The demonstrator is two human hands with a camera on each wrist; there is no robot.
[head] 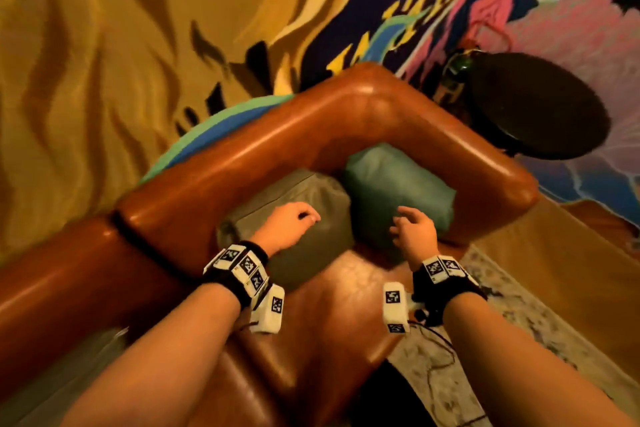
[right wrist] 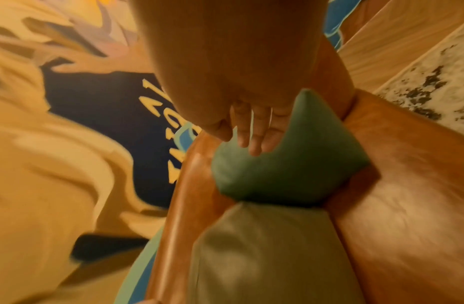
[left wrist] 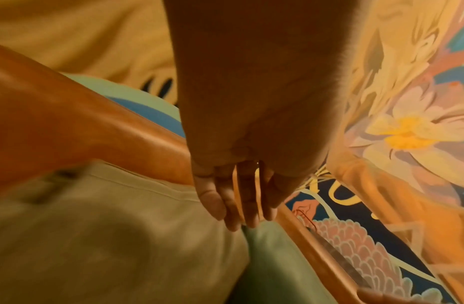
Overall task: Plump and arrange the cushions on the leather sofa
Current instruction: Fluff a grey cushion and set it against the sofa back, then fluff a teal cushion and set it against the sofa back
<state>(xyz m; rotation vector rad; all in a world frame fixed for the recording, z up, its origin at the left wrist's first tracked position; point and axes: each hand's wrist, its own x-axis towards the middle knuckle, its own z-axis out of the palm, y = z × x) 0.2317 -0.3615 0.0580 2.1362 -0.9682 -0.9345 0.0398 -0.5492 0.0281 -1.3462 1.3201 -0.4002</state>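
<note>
I see my left hand (head: 294, 224) over the olive cushion (head: 308, 204), right hand (head: 414, 232) before the teal cushion (head: 398, 184) in the sofa (head: 242, 156) corner; both loose, gripping nothing.

Olive cushion (head: 294, 204) and teal cushion (head: 398, 191) lean side by side in the sofa (head: 311, 121) corner.

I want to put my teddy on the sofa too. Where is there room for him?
The bare seat in front of the olive cushion and the teal cushion is free, out to the sofa's front edge. The corner is crowded: both cushions sit side by side against the backrest and armrest, with both hands over them.
</note>
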